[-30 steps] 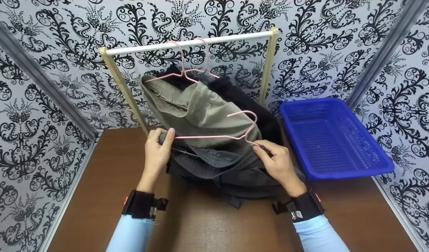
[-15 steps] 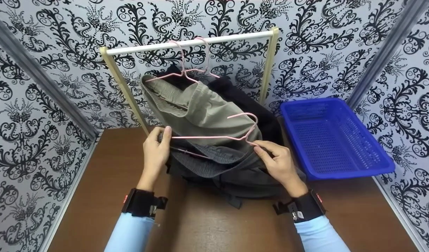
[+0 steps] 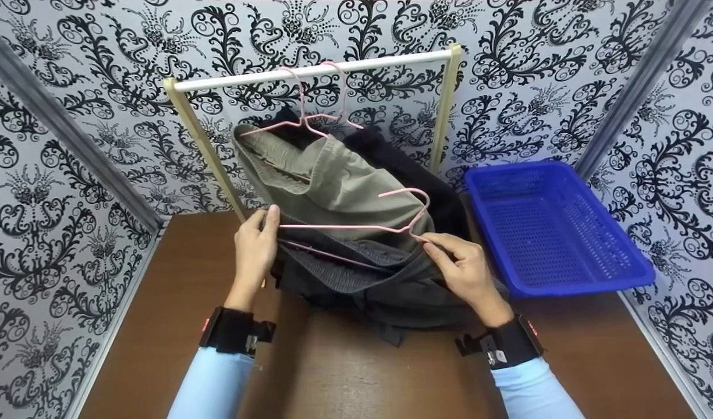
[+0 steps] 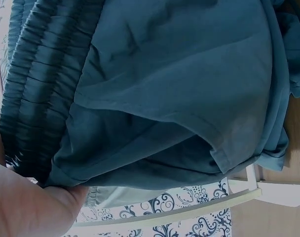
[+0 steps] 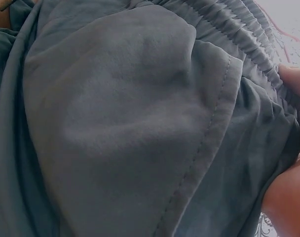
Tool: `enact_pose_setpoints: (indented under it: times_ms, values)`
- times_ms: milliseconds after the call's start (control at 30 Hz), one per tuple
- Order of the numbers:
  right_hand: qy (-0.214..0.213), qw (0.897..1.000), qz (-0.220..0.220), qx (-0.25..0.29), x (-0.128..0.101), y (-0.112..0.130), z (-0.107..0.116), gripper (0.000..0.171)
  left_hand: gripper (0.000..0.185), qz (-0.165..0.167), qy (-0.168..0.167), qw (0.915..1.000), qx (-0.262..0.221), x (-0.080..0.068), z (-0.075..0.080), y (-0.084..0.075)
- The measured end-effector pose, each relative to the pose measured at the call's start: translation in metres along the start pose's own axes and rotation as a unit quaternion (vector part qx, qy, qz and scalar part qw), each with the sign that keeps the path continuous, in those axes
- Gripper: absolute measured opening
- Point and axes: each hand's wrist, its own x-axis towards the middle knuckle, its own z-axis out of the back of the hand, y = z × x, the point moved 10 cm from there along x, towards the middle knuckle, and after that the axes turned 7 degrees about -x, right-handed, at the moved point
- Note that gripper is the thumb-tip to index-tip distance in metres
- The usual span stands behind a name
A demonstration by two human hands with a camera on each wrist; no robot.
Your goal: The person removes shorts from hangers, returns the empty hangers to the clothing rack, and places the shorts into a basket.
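A pair of dark grey elastic-waist pants (image 3: 356, 282) hangs between my hands, its waistband stretched around a pink wire hanger (image 3: 339, 226). My left hand (image 3: 255, 241) grips the waistband at the hanger's left end, thumb up on top. In the left wrist view the gathered waistband (image 4: 39, 84) runs up from the thumb, and a pocket opening shows below it. My right hand (image 3: 461, 267) pinches the waistband and hanger just right of the hook. The right wrist view shows a stitched pocket edge (image 5: 209, 123) close up. The hanger's hook points up and left, free of the rail.
Behind stands a rack with a white rail (image 3: 240, 80) and pale posts. Olive pants (image 3: 356, 180) and a black garment (image 3: 403, 160) hang there on pink hangers. A blue plastic basket (image 3: 589, 288) sits at the right on the brown table (image 3: 356, 372).
My left hand has shifted slightly left and up, pulling the waistband wider. More of the hanger's lower bar now shows inside the waist. The right hand stays nearly in place.
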Motion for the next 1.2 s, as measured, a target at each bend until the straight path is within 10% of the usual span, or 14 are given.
enact_pose_setpoints:
  times_ms: [367, 800, 1200]
  values:
    - [0.006, 1.000, -0.004, 0.011, 0.000, -0.001, 0.001, 0.028, 0.044, 0.074, 0.041, 0.9935, -0.077, 0.006, -0.003, 0.016]
    - [-0.002, 1.000, -0.014, -0.003, -0.002, -0.004, 0.004, 0.027, 0.044, 0.156, 0.110, 0.9414, -0.278, 0.001, -0.018, 0.032]
    - [0.008, 0.999, -0.033, 0.007, -0.001, -0.008, 0.005, 0.025, 0.057, 0.138, 0.067, 0.9420, -0.299, -0.001, -0.020, 0.041]
